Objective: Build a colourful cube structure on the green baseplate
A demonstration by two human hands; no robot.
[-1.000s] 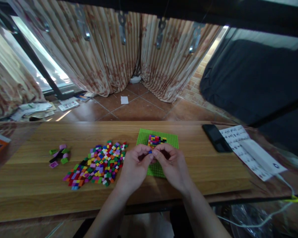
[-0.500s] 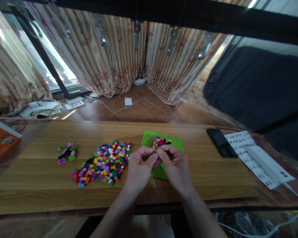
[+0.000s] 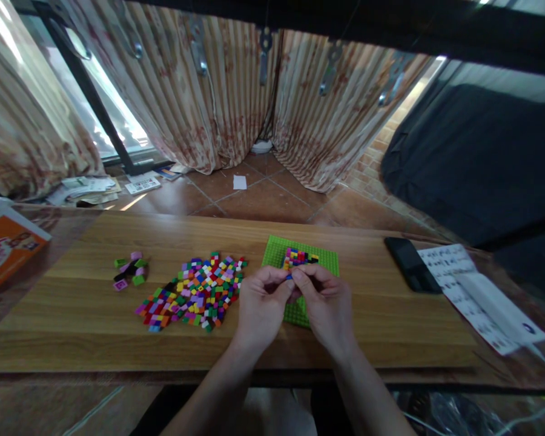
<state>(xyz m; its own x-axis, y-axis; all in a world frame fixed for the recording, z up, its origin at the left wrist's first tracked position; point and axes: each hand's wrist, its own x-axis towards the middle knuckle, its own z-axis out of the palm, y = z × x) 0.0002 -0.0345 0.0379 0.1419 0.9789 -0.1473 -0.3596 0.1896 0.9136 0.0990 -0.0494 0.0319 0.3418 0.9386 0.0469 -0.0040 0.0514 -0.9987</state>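
Note:
Both my hands meet over the near part of a green studded baseplate (image 3: 327, 260) on the wooden table (image 3: 72, 315). My left hand (image 3: 261, 306) and my right hand (image 3: 327, 306) have their fingertips pinched together on a tiny blue brick (image 3: 289, 277). A small block of coloured bricks (image 3: 297, 257) is fixed on the plate just beyond my fingers. A heap of several loose coloured bricks (image 3: 193, 293) lies to the left of my left hand.
A small cluster of green, pink and black pieces (image 3: 129, 271) lies further left. An orange box (image 3: 4, 251) sits at the left edge. A black phone (image 3: 412, 272) and a printed paper sheet (image 3: 476, 293) lie to the right. Beyond the table are tiled floor and curtains.
The view has shifted a little, so everything sits slightly further right in the picture. My hands stay pinched together over the baseplate.

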